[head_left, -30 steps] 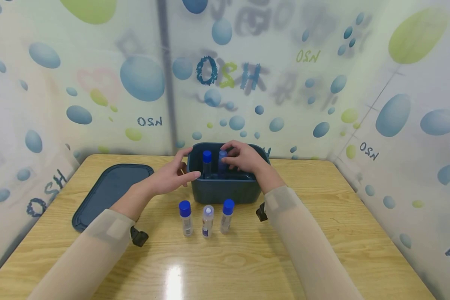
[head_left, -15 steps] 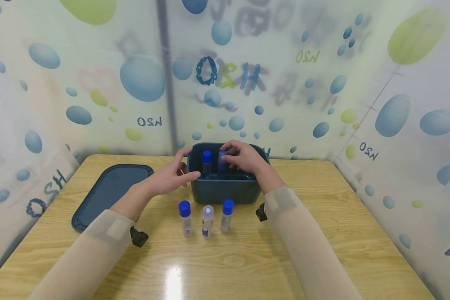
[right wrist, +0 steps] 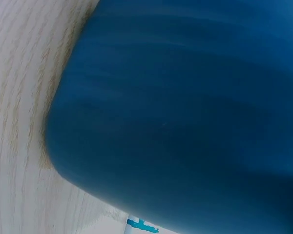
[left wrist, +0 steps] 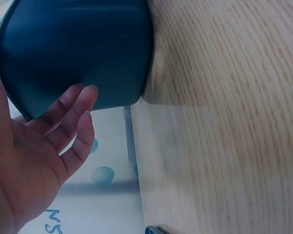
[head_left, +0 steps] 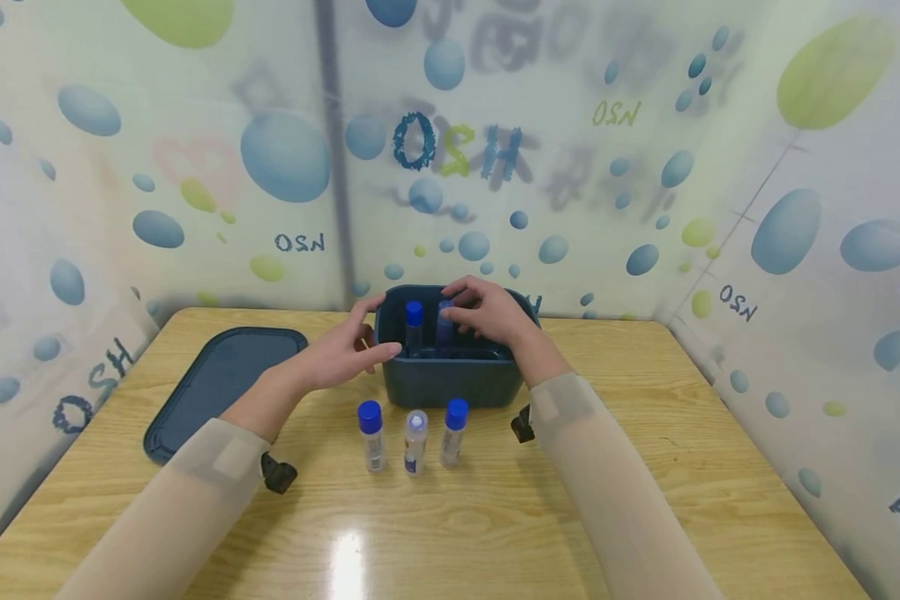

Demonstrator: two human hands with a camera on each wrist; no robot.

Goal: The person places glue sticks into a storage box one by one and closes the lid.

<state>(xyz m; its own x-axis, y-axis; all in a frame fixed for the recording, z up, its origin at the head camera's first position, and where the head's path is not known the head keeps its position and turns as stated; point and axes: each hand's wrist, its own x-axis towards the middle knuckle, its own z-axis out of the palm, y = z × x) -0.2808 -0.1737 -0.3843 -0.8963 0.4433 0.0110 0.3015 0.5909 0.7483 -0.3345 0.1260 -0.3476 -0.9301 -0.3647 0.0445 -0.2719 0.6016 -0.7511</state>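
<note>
In the head view a dark blue plastic box (head_left: 453, 385) stands uncovered at the back of the table. My left hand (head_left: 343, 348) holds its left end, thumb at the front rim and index finger at the back rim; in the left wrist view the other fingers (left wrist: 68, 114) lie loosely curled beside the end wall. Inside the box, my right hand (head_left: 489, 315) pinches the top of a small blue-capped bottle (head_left: 445, 330) between thumb and fingers. Another blue-capped bottle (head_left: 414, 321) stands upright to its left. The box wall (right wrist: 176, 112) hides the right hand in the right wrist view.
Three small clear bottles stand in a row before the box: a blue-capped left one (head_left: 372, 437), a middle one (head_left: 416, 446) with a pale top, and a blue-capped right one (head_left: 453, 433). A dark blue lid (head_left: 225, 383) lies left on the wooden table (head_left: 450, 533).
My right hand has risen very slightly at the bottle's top. The left hand, the box and the bottles on the table stay put.
</note>
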